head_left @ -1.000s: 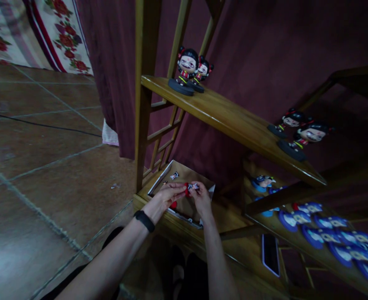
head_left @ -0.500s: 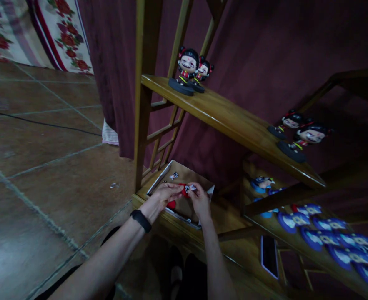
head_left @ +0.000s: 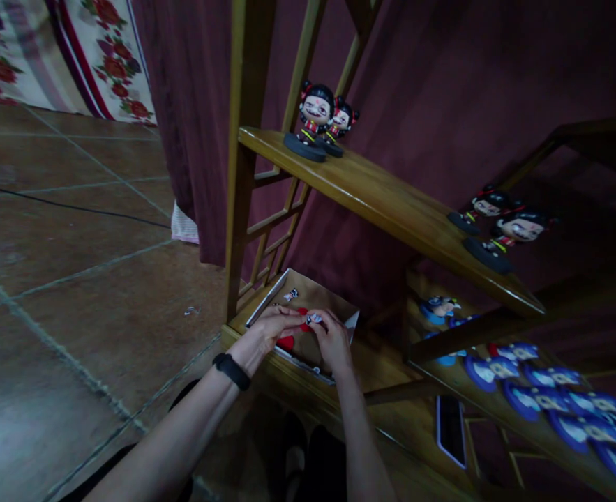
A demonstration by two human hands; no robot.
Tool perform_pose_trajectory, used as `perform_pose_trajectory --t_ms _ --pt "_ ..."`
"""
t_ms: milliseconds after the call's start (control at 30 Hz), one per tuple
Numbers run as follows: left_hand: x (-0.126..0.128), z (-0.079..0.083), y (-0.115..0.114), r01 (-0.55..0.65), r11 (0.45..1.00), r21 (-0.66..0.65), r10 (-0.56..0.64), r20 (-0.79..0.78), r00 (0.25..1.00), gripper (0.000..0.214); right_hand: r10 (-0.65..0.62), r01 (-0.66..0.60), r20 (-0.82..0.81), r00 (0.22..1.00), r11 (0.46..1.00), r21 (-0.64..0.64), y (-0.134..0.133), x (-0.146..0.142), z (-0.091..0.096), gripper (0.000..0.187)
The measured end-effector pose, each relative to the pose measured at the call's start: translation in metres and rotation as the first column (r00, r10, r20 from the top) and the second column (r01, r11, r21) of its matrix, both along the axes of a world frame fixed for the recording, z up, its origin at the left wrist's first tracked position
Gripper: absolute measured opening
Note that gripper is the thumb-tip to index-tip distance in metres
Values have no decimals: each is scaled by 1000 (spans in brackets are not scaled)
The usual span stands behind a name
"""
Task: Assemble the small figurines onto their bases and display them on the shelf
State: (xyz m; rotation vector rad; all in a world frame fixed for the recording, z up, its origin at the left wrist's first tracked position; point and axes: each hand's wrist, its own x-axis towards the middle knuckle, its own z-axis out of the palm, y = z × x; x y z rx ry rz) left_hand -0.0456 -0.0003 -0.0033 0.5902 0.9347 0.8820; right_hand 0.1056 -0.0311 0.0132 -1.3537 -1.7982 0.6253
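Over an open cardboard box (head_left: pixel 333 296), my left hand (head_left: pixel 273 326) and my right hand (head_left: pixel 335 341) meet with their fingers closed around a small black-and-white figurine (head_left: pixel 314 318). The right thumb and fingers pinch its right end; the left fingertips press at its left end. Something red (head_left: pixel 303 325) shows just behind the left fingertips, and I cannot tell whether it is joined to the figurine. A second red piece (head_left: pixel 285 342) lies in the box below my left hand. Another small figurine (head_left: pixel 291 295) rests near the box's far left side.
The box sits on the lowest board of a wooden shelf unit (head_left: pixel 391 202). Black-haired figurines (head_left: pixel 315 115) on round dark bases stand on the board above. Several blue-based figurines (head_left: pixel 535 397) fill a lower right board. A phone (head_left: pixel 451 431) lies right of my right arm.
Both hands have shifted slightly, and the figurine has moved a little left and down between them. Less of the red piece behind it shows now.
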Motion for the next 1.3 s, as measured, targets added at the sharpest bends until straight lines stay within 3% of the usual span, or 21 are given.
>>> perform_pose_trajectory --t_ms 167,267,367,467,567,667,800,933,1167,1300 --pt "3 -9 1 -96 995 -1 96 10 995 23 25 -25 -21 999 1000 -8 -1 -5 -4 27" --pt "3 -12 5 -147 989 -32 148 40 988 18 -30 26 -140 990 999 -31 2 -11 -15 32" --pt "1 -12 11 -144 982 -125 159 118 980 12 -111 82 -401 909 993 -91 9 -14 -25 44" --pt "-1 -10 13 -110 982 -156 141 206 968 10 -197 148 -566 801 980 -132 12 -13 -27 40" --pt "3 -10 10 -96 991 -96 114 195 974 11 -129 29 -647 752 986 -162 11 -11 -24 40" --pt "8 -6 5 -113 992 58 106 117 987 15 -57 -58 -638 768 986 -157 10 -10 -19 33" --pt "11 5 1 -60 965 257 42 76 996 28 -64 1 -596 800 995 -104 11 -8 -14 23" --pt "9 14 -2 -14 953 302 -23 116 993 27 -33 15 -598 801 999 -35 7 -5 -10 24" --pt "6 19 -4 -9 924 383 -35 108 994 24 -55 89 -518 853 995 41 0 -6 -7 17" --pt "9 15 -5 -37 912 409 20 46 999 26 -116 122 -545 830 992 -26 4 -9 -17 15"
